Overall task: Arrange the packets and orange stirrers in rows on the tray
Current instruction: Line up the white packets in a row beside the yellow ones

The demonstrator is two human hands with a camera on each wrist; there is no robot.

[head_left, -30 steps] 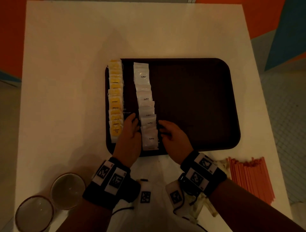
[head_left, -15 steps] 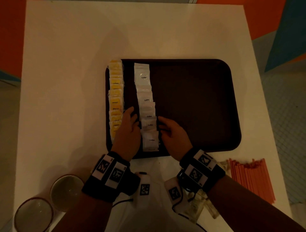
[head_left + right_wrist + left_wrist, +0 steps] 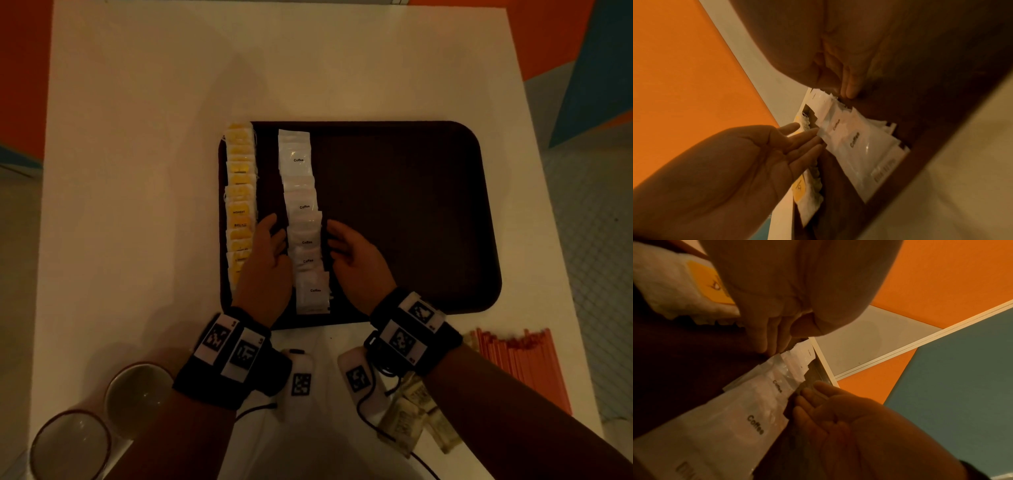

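On the dark brown tray (image 3: 411, 205) a row of yellow packets (image 3: 239, 205) lies along the left edge. Beside it runs an overlapping row of white coffee packets (image 3: 303, 219). My left hand (image 3: 274, 236) and right hand (image 3: 337, 240) flank the coffee row about halfway along, fingers straight. Their fingertips touch the packets' left and right edges and hold nothing. The left wrist view shows my left fingers (image 3: 772, 337) pointing down beside the coffee packets (image 3: 748, 410). Orange stirrers (image 3: 520, 366) lie in a heap on the table, off the tray's near right corner.
Two cups (image 3: 137, 401) stand at the table's near left corner. Several loose brownish packets (image 3: 411, 418) lie on the table under my right forearm. The tray's right half holds nothing. The white table (image 3: 137, 171) has bare surface left of and beyond the tray.
Both hands have slid away from me along the coffee row, from its near end to about its middle, staying on either side of it.
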